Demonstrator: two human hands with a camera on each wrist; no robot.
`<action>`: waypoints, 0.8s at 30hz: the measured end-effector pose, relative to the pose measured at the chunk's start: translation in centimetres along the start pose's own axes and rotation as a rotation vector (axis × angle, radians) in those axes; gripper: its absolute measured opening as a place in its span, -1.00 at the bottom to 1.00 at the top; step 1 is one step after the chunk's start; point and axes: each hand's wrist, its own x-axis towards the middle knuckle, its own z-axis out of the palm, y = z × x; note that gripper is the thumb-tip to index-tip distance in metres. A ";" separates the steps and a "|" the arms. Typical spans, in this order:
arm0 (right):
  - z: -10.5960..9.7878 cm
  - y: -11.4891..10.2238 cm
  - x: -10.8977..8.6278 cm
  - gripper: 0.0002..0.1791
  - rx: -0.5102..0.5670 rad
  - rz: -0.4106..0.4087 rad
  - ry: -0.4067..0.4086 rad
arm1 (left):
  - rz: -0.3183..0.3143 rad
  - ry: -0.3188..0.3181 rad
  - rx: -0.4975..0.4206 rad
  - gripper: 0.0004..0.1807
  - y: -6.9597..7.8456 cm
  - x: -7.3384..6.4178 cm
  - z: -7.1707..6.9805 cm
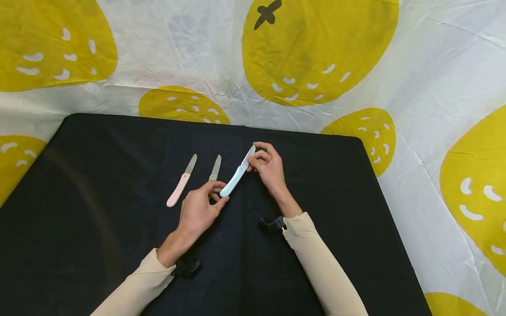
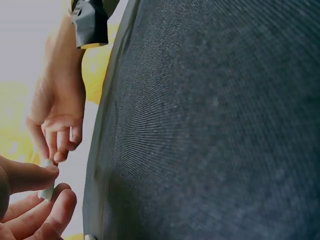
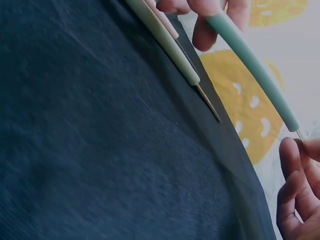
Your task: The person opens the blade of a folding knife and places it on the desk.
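A folding knife with a light blue handle is held above the table, its blade swung out. My left hand pinches the butt of the handle between thumb and fingers. My right hand holds the blade by thumb and fingertips near its far end. In the right wrist view the handle slants between both hands. To the left on the cloth lies a pink-handled knife, blade out. Between them lies a pale green-handled knife, its handle mostly behind my left hand in the head view.
A black cloth covers the table. Behind and to the right hangs a white sheet printed with yellow fruit shapes. Dark straps with small devices sit on both wrists, including the right wrist strap.
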 end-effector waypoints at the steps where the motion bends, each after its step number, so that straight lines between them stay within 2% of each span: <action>1: -0.1 0.0 0.1 -0.48 -0.015 0.001 -0.009 | 0.005 -0.001 0.012 -0.64 0.0 0.0 0.0; 6: -0.3 0.0 0.7 -0.50 -0.099 -0.004 -0.038 | 0.011 -0.010 0.045 -0.64 0.4 0.0 0.1; 13: -0.5 0.1 1.2 -0.50 -0.215 0.036 -0.054 | 0.008 -0.027 0.101 -0.63 0.5 0.1 0.2; 21: -0.6 0.5 1.5 -0.55 -0.406 0.039 -0.078 | 0.094 0.008 0.182 -0.64 0.2 0.4 0.5; 24: -0.5 0.6 1.6 -0.57 -0.477 0.037 -0.085 | 0.100 0.000 0.196 -0.63 0.0 0.5 0.6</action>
